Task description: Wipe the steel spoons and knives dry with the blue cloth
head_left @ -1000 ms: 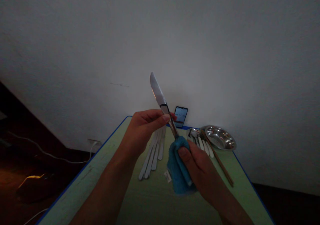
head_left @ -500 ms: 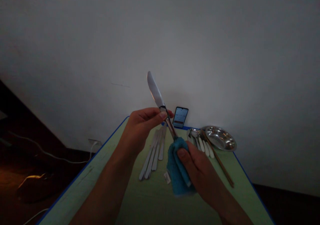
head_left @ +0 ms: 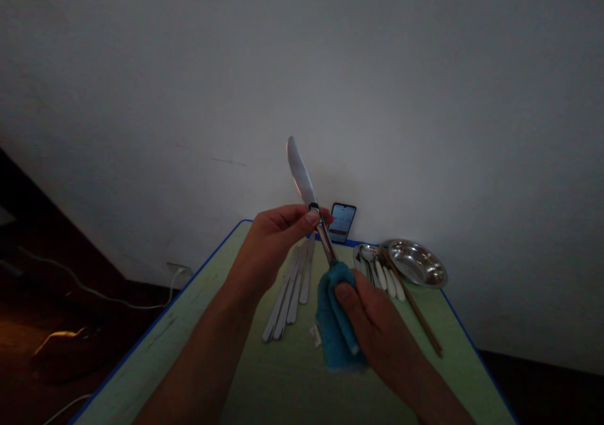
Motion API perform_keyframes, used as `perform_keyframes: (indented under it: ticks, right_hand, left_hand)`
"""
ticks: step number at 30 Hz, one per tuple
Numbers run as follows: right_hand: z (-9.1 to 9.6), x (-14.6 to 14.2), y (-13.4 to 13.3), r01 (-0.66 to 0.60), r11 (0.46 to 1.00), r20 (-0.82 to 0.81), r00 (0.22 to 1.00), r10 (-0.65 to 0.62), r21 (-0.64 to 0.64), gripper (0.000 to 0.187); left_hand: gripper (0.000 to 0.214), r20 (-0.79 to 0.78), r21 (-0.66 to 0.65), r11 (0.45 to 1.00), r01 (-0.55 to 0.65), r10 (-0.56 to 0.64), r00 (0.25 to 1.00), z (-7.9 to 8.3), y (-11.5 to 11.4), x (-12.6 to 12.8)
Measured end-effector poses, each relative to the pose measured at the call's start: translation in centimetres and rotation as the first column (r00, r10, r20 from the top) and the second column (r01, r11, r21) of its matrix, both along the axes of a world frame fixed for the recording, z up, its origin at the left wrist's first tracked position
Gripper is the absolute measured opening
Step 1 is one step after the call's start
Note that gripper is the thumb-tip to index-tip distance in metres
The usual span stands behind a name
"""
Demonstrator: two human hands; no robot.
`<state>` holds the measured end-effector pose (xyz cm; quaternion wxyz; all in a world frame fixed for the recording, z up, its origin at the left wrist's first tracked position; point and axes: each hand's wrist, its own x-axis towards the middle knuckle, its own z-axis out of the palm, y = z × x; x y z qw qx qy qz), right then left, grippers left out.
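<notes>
My left hand (head_left: 274,243) pinches a table knife (head_left: 302,176) at the joint of blade and handle, and the blade points up and slightly left against the wall. My right hand (head_left: 372,321) is closed round a blue cloth (head_left: 333,324) that wraps the knife's handle, which is hidden inside it. Both hands are raised above the green table (head_left: 198,324).
Several pale-handled knives (head_left: 290,289) lie in a row on the table under my left hand. At the back right are spoons (head_left: 375,264), brown chopsticks (head_left: 415,305) and a steel dish (head_left: 418,262). A phone (head_left: 342,221) leans on the wall. Cables lie on the dark floor at left.
The knife and both hands shifted very slightly, first left and then back right. The grip of each hand is unchanged.
</notes>
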<state>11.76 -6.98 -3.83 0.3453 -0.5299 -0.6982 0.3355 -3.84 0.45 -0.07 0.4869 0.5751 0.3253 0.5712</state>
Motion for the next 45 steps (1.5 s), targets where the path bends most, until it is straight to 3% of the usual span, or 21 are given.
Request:
perform_keyframes:
  ticks: [5, 9, 13, 17, 25, 36, 45]
  right_hand:
    - [0.0, -0.1, -0.2, 0.034, 0.999, -0.003, 0.999, -0.034, 0.021, 0.035]
    - [0.1, -0.2, -0.2, 0.059, 0.998, -0.013, 0.998, -0.059, 0.035, 0.035]
    - [0.2, -0.4, -0.1, 0.052, 0.998, -0.044, 0.998, -0.050, 0.031, 0.035]
    - [0.1, -0.5, -0.1, 0.066, 0.997, -0.041, 0.997, -0.064, 0.043, 0.035]
    - [0.2, -0.5, -0.2, 0.066, 0.995, -0.024, 0.998, -0.064, 0.069, 0.034]
    - [0.7, -0.1, -0.2, 0.091, 0.991, 0.028, 0.995, -0.095, 0.097, 0.033]
    - [0.6, -0.1, -0.4, 0.075, 0.990, 0.056, 0.995, -0.082, 0.119, 0.031]
  left_hand:
    - [0.024, 0.047, -0.042, 0.991, 0.129, -0.127, 0.991, 0.1, -0.4, -0.1]
    - [0.046, 0.037, -0.075, 0.959, 0.273, -0.271, 0.962, 0.3, -0.8, -0.1]
    - [0.055, 0.060, -0.085, 0.942, 0.324, -0.320, 0.946, 0.4, -0.9, 0.0]
    - [0.054, 0.083, -0.071, 0.947, 0.313, -0.307, 0.948, 0.3, -0.8, 0.3]
    - [0.025, 0.129, -0.062, 0.973, 0.224, -0.214, 0.968, 0.3, -1.0, 0.8]
    - [0.030, 0.181, -0.070, 0.990, 0.121, -0.107, 0.978, 0.5, -1.1, 1.2]
    - [0.031, 0.179, -0.040, 0.995, 0.096, -0.087, 0.980, 0.4, -1.1, 1.3]
